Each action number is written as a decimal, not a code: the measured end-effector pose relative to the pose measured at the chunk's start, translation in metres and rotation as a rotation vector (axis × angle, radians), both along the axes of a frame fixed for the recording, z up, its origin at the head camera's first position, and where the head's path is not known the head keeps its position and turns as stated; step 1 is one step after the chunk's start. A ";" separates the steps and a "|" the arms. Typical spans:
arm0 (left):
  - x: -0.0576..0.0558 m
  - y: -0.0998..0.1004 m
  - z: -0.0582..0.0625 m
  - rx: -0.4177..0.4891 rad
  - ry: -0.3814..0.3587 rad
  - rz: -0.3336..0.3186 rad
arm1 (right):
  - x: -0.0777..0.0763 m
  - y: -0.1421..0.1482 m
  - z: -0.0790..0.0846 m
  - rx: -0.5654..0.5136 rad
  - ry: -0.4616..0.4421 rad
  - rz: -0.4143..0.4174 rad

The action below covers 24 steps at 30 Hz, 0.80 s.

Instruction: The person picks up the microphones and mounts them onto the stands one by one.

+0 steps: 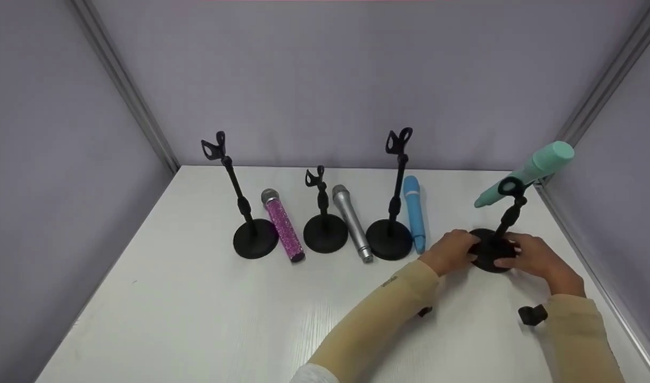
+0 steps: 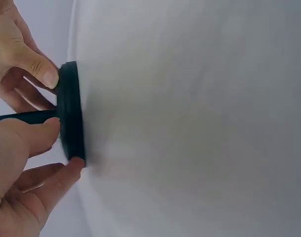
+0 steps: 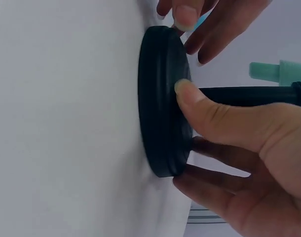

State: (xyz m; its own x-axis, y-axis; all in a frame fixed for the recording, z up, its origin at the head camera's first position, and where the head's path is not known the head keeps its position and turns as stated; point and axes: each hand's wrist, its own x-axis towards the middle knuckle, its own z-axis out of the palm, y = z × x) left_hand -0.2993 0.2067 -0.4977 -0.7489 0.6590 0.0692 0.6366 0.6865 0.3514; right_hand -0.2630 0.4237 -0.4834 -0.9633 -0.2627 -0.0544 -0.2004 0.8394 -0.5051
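At the right of the table, a black microphone stand [image 1: 510,215] carries a tilted mint-green microphone [image 1: 540,164] in its clip. My left hand [image 1: 450,252] grips the left side of the stand's round base [image 2: 71,113]. From the other side my right hand [image 1: 540,259] holds the same base, its thumb on top and its fingers at the rim in the right wrist view. The base appears to sit on the white table or very close to it. In the right wrist view, part of the green microphone [image 3: 290,73] shows beyond the stem.
To the left stand three black microphone stands [image 1: 255,239] [image 1: 326,234] [image 1: 389,240] with bare clips. Among them lie a glittery pink microphone [image 1: 285,226], a silver microphone [image 1: 352,223] and a blue microphone [image 1: 415,213]. Grey walls enclose the white table [image 1: 223,319].
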 end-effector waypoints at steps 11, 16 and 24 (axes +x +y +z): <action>0.023 -0.066 0.039 0.093 0.017 -0.131 | 0.026 -0.013 0.040 0.043 -0.071 0.056; 0.033 -0.108 0.048 0.159 0.059 -0.144 | 0.031 -0.032 0.050 0.006 -0.039 0.124; 0.041 -0.175 0.057 0.308 0.062 -0.151 | 0.033 -0.059 0.055 -0.062 -0.017 0.191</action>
State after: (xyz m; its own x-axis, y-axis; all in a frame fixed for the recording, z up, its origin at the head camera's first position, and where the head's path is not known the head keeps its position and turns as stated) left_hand -0.2580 0.0318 -0.4407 -0.6325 0.7034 0.3242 0.7496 0.4505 0.4849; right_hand -0.2304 0.3647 -0.4284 -0.8946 -0.4443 -0.0480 -0.3445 0.7541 -0.5591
